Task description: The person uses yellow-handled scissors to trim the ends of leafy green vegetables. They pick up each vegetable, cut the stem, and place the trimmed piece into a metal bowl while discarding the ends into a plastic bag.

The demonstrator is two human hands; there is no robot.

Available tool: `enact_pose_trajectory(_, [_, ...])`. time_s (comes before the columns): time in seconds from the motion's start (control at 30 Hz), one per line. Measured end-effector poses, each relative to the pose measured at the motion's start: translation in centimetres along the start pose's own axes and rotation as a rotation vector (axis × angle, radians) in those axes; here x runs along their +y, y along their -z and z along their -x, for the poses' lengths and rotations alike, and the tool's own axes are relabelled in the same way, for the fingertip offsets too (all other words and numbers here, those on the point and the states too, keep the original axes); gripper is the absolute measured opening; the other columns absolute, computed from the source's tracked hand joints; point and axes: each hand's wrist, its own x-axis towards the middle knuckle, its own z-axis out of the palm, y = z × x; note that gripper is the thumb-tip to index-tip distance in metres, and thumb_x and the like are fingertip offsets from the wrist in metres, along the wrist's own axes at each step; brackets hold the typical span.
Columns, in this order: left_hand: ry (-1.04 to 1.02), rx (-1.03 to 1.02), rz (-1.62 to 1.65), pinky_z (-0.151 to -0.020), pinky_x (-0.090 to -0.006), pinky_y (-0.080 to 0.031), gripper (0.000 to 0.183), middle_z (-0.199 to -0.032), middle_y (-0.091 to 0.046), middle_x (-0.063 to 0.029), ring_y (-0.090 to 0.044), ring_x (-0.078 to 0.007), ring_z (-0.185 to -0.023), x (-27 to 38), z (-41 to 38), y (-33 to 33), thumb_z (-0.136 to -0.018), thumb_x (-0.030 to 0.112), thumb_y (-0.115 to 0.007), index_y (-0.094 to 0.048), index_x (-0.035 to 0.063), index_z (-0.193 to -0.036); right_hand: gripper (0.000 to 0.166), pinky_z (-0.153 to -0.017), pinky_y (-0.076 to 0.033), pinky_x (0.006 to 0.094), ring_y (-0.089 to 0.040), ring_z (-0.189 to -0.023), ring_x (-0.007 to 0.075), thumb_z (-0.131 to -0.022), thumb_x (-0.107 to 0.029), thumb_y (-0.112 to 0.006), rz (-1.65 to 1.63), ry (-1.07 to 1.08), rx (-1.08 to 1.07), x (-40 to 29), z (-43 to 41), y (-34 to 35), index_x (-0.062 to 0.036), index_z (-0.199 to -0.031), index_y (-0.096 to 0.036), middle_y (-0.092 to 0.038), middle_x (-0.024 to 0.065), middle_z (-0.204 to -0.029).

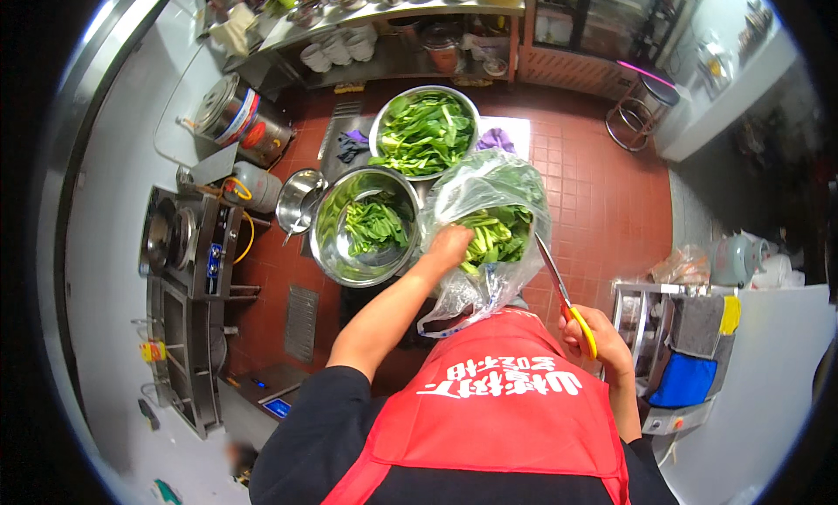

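Observation:
My left hand (450, 246) is at the mouth of a clear plastic bag (452, 302), against the stems of leafy greens (494, 236). Its fingertips are partly hidden, so its grip on the stems is unclear. In my right hand (599, 338) is a pair of scissors (558, 279) with yellow and red handles, blades pointing up towards the bag's right side. Left of the bag stands a deep steel bowl (321, 243) with a smaller pile of cut greens (376, 225). Behind it, another steel bowl (375, 135) is heaped with leafy greens (429, 132).
A small steel basin (294, 204) sits left of the deep bowl. Purple gloves (495, 139) lie behind the bag. A gas stove (203, 243) and gas cylinder (255, 185) stand at left, a stool (658, 89) at far right. A rack with towels (700, 325) is at right.

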Motion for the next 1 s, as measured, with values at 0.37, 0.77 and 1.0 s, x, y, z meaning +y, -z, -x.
enact_pose_trajectory(0.37, [-0.163, -0.378, -0.179, -0.085, -0.0465, -0.05, 0.019, -0.093, -0.065, -0.0133, -0.062, -0.0357, -0.1, -2.9, -2.0, -0.5, -0.068, 0.014, -0.07, -0.071, 0.0111, -0.087, 0.031, -0.05, -0.041, 0.0244, -0.046, -0.057, 0.0074, -0.095, -0.033, -0.065, -0.018, 0.035, 0.065, 0.5, 0.5, 1.9, -0.0034, -0.094, -0.057, -0.048, -0.0023, -0.07])
enact_pose_trajectory(0.77, [-0.108, -0.33, 0.021, -0.092, -0.0531, -0.043, 0.02, -0.103, -0.065, -0.017, -0.061, -0.0381, -0.103, -4.2, -0.3, -1.5, -0.067, 0.016, -0.069, -0.067, 0.0084, -0.086, 0.024, -0.049, -0.039, 0.0248, -0.046, -0.055, 0.0084, -0.093, -0.028, -0.062, 0.001, 0.036, 0.03, -1.1, -0.5, 2.0, -0.0042, -0.095, -0.057, -0.048, -0.0022, -0.069])
enact_pose_trajectory(1.0, [-0.074, -0.537, -0.307, -0.105, -0.0575, -0.038, 0.034, -0.109, -0.066, -0.0192, -0.061, -0.0375, -0.113, -0.2, -1.9, -1.3, -0.071, 0.019, -0.069, -0.077, 0.0157, -0.104, 0.034, -0.052, -0.039, 0.0236, -0.045, -0.059, 0.0064, -0.098, -0.038, -0.067, -0.024, 0.037, -0.016, -1.2, -0.7, 0.5, -0.0063, -0.091, -0.056, -0.048, -0.0034, -0.071])
